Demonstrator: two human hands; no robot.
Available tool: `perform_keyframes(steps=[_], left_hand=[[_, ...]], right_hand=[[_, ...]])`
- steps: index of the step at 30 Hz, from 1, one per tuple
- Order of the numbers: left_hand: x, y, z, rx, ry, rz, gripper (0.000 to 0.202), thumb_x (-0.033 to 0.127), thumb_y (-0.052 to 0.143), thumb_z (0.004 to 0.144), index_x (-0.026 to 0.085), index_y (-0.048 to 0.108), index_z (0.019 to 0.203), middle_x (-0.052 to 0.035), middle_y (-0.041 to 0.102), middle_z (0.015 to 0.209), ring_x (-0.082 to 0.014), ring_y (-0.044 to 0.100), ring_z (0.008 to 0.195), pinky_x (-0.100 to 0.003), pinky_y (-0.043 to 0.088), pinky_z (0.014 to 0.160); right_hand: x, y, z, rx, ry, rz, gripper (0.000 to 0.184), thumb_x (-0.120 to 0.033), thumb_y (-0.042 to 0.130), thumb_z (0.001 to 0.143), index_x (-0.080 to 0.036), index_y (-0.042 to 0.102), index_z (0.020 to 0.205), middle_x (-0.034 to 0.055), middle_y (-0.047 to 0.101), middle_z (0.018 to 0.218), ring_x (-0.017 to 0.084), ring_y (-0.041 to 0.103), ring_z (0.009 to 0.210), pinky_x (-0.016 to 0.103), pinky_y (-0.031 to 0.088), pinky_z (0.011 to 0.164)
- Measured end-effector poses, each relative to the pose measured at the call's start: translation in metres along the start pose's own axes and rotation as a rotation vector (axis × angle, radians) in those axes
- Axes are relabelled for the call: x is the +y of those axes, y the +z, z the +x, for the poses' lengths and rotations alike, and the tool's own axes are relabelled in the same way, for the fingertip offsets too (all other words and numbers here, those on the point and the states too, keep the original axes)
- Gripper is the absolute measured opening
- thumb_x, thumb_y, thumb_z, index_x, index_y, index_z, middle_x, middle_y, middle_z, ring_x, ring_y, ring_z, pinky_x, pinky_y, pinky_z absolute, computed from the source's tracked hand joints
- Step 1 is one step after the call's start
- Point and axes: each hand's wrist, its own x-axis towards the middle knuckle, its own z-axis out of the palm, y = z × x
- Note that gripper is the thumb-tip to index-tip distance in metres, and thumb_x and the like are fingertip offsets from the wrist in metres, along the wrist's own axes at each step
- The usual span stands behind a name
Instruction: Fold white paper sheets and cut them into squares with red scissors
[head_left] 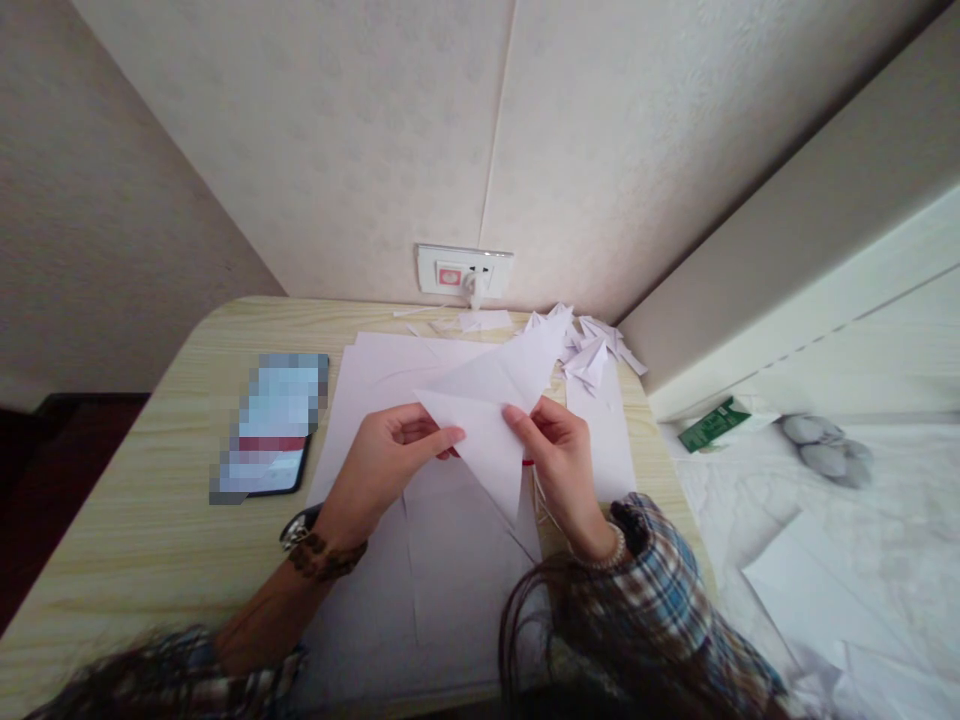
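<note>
A folded sheet of white paper (487, 405) with pointed corners and crease lines is held up in front of me, above the table. My left hand (401, 440) pinches its left edge, thumb on top and fingers curled beneath. On the other side, my right hand (555, 440) grips the paper with its thumb pressed on the face and fingers behind. Something small and red shows at the paper's edge by the right hand; I cannot make out what it is. Beneath both hands lie flat white sheets (442, 560) on the light wooden table (187, 400).
A phone (277, 425) lies on the left of the table. Several folded paper pieces (589, 355) are heaped at the back right. A wall socket (463, 272) holds a plug. Right of the table are a green and white box (716, 422), a grey object (825, 450) and loose paper (817, 580).
</note>
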Motion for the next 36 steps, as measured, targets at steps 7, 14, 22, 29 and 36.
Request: perform_keyframes(steps=[7, 14, 22, 29, 36], left_hand=[[-0.001, 0.003, 0.000, -0.014, -0.011, 0.012, 0.015, 0.028, 0.078, 0.061, 0.017, 0.068, 0.064, -0.0025, 0.072, 0.066, -0.0187, 0.067, 0.067, -0.029, 0.054, 0.067], [-0.001, 0.007, -0.002, -0.070, 0.007, 0.005, 0.015, 0.029, 0.075, 0.065, 0.017, 0.067, 0.069, -0.0012, 0.070, 0.067, -0.0162, 0.064, 0.065, -0.027, 0.053, 0.066], [0.000, -0.006, 0.006, 0.145, 0.130, -0.070, 0.034, 0.029, 0.074, 0.066, 0.018, 0.065, 0.097, -0.0022, 0.071, 0.090, -0.0146, 0.063, 0.077, -0.024, 0.051, 0.071], [0.003, -0.022, 0.010, -0.027, 0.030, 0.141, 0.019, 0.035, 0.075, 0.064, 0.019, 0.070, 0.072, -0.0022, 0.070, 0.070, -0.0181, 0.062, 0.066, -0.025, 0.049, 0.057], [0.000, -0.022, 0.010, 0.106, 0.078, 0.110, 0.021, 0.038, 0.075, 0.064, 0.020, 0.069, 0.073, -0.0016, 0.071, 0.074, -0.0173, 0.062, 0.066, -0.024, 0.049, 0.059]], right_hand=[[0.000, 0.004, -0.002, 0.069, -0.069, -0.092, 0.030, -0.040, 0.063, 0.079, -0.018, 0.054, 0.061, -0.0031, 0.045, 0.057, 0.011, 0.038, 0.055, 0.024, 0.030, 0.050], [0.007, 0.007, -0.002, 0.123, -0.131, -0.082, 0.032, -0.043, 0.062, 0.081, -0.019, 0.054, 0.062, -0.0025, 0.047, 0.060, 0.012, 0.039, 0.056, 0.025, 0.032, 0.052], [0.008, 0.006, 0.005, 0.049, -0.101, -0.137, 0.033, -0.044, 0.061, 0.080, -0.020, 0.051, 0.060, -0.0032, 0.043, 0.058, 0.012, 0.037, 0.055, 0.025, 0.030, 0.051], [0.006, -0.003, 0.013, -0.131, -0.090, -0.212, 0.038, -0.044, 0.062, 0.079, -0.020, 0.045, 0.055, -0.0041, 0.039, 0.056, 0.011, 0.036, 0.055, 0.023, 0.028, 0.047], [-0.003, -0.011, 0.017, -0.271, -0.003, -0.077, 0.024, -0.040, 0.070, 0.071, -0.019, 0.062, 0.080, -0.0010, 0.062, 0.073, 0.013, 0.053, 0.064, 0.023, 0.041, 0.057]])
